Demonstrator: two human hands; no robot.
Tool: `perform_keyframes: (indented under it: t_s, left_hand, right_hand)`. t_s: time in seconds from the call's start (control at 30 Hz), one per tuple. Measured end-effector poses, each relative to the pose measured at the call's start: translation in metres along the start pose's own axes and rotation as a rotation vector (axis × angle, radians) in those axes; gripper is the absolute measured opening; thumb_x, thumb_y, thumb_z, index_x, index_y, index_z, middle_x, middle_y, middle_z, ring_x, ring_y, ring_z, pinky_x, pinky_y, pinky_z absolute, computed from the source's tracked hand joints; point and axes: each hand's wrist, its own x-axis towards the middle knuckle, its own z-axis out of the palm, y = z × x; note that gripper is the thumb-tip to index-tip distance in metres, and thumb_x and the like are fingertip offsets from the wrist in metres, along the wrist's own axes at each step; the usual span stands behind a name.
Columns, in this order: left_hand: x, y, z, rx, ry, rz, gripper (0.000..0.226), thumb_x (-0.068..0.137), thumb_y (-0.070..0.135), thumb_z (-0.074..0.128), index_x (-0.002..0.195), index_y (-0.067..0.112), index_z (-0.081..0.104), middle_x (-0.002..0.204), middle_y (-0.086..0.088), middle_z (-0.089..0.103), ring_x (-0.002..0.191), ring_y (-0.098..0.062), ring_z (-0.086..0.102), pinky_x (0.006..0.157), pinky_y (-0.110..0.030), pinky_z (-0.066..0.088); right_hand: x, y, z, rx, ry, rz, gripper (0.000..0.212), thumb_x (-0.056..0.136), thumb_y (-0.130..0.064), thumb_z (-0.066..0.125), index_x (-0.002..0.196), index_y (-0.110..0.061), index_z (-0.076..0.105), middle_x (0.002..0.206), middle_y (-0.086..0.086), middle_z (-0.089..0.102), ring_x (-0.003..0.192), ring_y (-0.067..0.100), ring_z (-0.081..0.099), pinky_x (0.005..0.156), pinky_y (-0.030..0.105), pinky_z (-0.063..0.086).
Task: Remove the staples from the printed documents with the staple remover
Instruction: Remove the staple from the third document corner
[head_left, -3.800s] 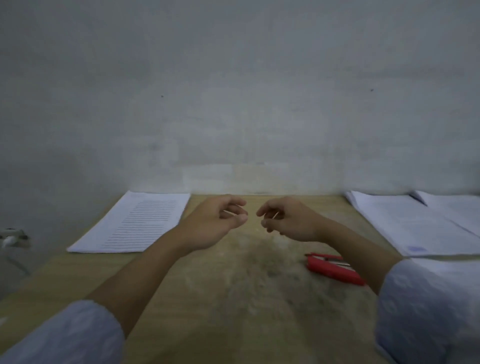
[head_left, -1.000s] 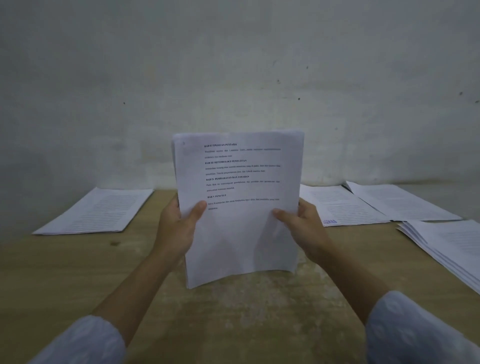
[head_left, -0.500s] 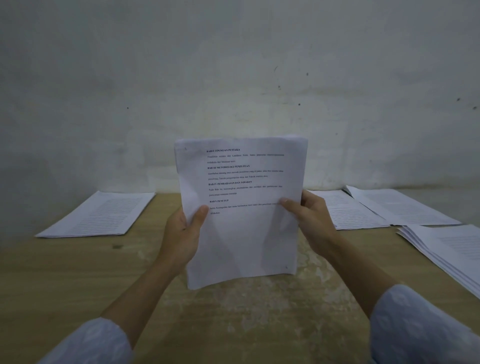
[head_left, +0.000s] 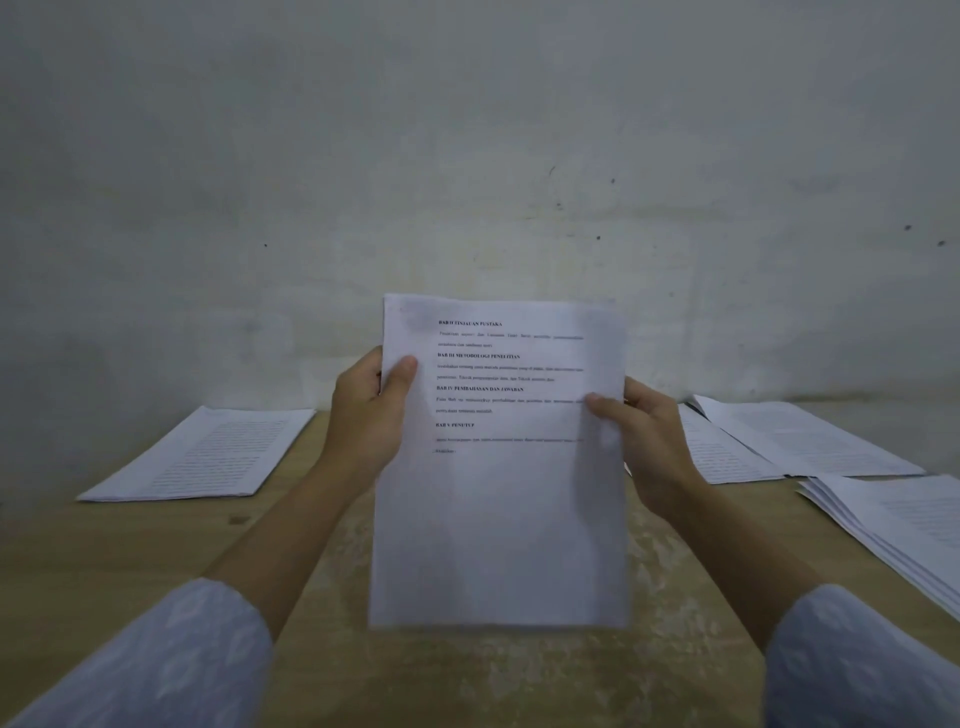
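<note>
Two hands in view: left hand (head_left: 366, 415), right hand (head_left: 652, 447), each pinching a side edge of one printed document (head_left: 498, 467) held upright. Paper piles lying on bench (head_left: 130, 551): four. One pile at left (head_left: 202, 452), two overlapping piles at right rear (head_left: 724, 452) (head_left: 810, 436), one fanned stack at right edge (head_left: 904, 530). Two patterned sleeves (head_left: 171, 660) (head_left: 857, 660).

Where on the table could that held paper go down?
Bare wood lies between the left stack and the held document, under the arms. The right side is crowded with overlapping papers and a stack.
</note>
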Motion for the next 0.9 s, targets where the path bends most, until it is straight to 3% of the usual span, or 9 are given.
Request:
perform_keyframes:
  t_s: [0.13,0.23,0.33,0.43,0.53,0.63,0.7,0.77,0.9]
  left_hand:
    - [-0.003,-0.009,-0.001,-0.02,-0.05,-0.092,0.012,0.095,0.017,0.048,0.101,0.017,0.058,0.098,0.003,0.067,0.091,-0.018,0.064,0.079,-0.035,0.052]
    - [-0.012,-0.021,0.001,-0.026,-0.079,-0.156,0.016,0.095,0.015,0.048,0.108,0.018,0.056,0.104,0.0,0.066,0.093,-0.018,0.064,0.076,-0.032,0.053]
    - [-0.022,-0.028,0.005,-0.043,-0.072,-0.185,0.017,0.096,0.014,0.047,0.104,0.021,0.06,0.098,0.004,0.068,0.089,-0.015,0.066,0.074,-0.03,0.054]
    - [-0.029,-0.027,0.011,-0.067,-0.083,-0.173,0.018,0.096,0.015,0.046,0.102,0.025,0.061,0.095,0.007,0.069,0.085,-0.011,0.067,0.071,-0.027,0.055]
    - [-0.034,-0.023,0.017,-0.079,-0.124,-0.153,0.019,0.096,0.016,0.046,0.101,0.028,0.06,0.098,0.005,0.069,0.086,-0.011,0.067,0.071,-0.028,0.055]
    - [-0.036,-0.018,0.023,-0.119,-0.161,-0.133,0.019,0.095,0.016,0.048,0.11,0.02,0.06,0.102,-0.001,0.07,0.088,-0.017,0.068,0.075,-0.034,0.057]
    - [-0.036,-0.015,0.023,-0.147,-0.154,-0.113,0.019,0.095,0.017,0.048,0.109,0.018,0.061,0.098,-0.001,0.071,0.084,-0.016,0.068,0.071,-0.03,0.057]
    - [-0.036,-0.013,0.023,-0.143,-0.131,-0.1,0.018,0.095,0.017,0.048,0.107,0.018,0.061,0.095,0.0,0.07,0.081,-0.014,0.068,0.068,-0.028,0.057]
    - [-0.036,-0.015,0.022,-0.152,-0.104,-0.115,0.016,0.095,0.019,0.049,0.104,0.016,0.062,0.091,0.0,0.071,0.076,-0.012,0.067,0.066,-0.027,0.057]
  right_hand:
    - [-0.002,0.004,-0.006,-0.019,-0.024,0.094,0.018,0.083,0.001,0.058,0.086,-0.012,0.07,0.085,0.006,0.072,0.08,0.027,0.065,0.076,0.034,0.05]
    - [-0.013,0.015,-0.011,-0.107,-0.077,0.169,0.02,0.085,0.003,0.056,0.1,-0.004,0.067,0.092,0.009,0.069,0.081,0.025,0.064,0.071,0.031,0.05]
    - [-0.019,0.019,-0.014,-0.241,-0.124,0.184,0.027,0.085,0.003,0.055,0.109,-0.005,0.063,0.103,0.011,0.067,0.085,0.021,0.063,0.068,0.029,0.05]
    - [-0.014,0.016,-0.006,-0.477,0.001,0.012,0.053,0.081,0.002,0.054,0.131,-0.011,0.041,0.129,0.009,0.051,0.111,0.024,0.052,0.09,0.041,0.047]
    - [-0.01,0.0,0.009,-0.801,0.143,-0.373,0.074,0.077,-0.01,0.051,0.144,-0.008,0.02,0.147,0.012,0.028,0.133,0.029,0.03,0.105,0.047,0.03]
    - [-0.007,-0.015,0.024,-1.096,-0.068,-0.61,0.063,0.083,-0.031,0.038,0.143,-0.015,0.028,0.144,0.006,0.037,0.135,0.023,0.029,0.111,0.052,0.013]
    - [-0.004,-0.018,0.034,-1.203,-0.25,-0.624,0.047,0.092,-0.032,0.033,0.138,-0.018,0.036,0.133,0.003,0.049,0.127,0.023,0.04,0.11,0.051,0.013]
    - [-0.001,-0.018,0.039,-1.206,-0.344,-0.613,0.037,0.098,-0.028,0.034,0.133,-0.017,0.041,0.122,0.003,0.053,0.112,0.024,0.049,0.1,0.043,0.028]
    - [0.003,-0.018,0.042,-1.223,-0.326,-0.714,0.033,0.099,-0.027,0.034,0.129,-0.018,0.044,0.112,0.003,0.055,0.099,0.024,0.051,0.082,0.036,0.032]
